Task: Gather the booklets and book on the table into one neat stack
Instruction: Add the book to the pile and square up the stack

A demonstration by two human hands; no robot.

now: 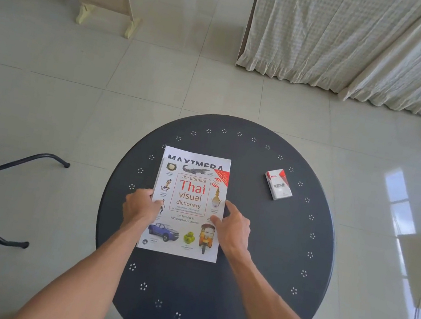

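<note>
Currently we are bracketing the Thai visual dictionary (pixel 187 208), long axis running 12 to 6 o'clock: left hand (pixel 141 204) pinching its 9 o'clock edge, right hand (pixel 234 226) open-fingered at 3. MAXIMERA booklet (pixel 197 157) beneath is protruding toward 12, needing squaring.

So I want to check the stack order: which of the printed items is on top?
The Thai visual dictionary is on top, its whole cover showing; the MAXIMERA booklet beneath it shows only a strip at the far edge.
</note>
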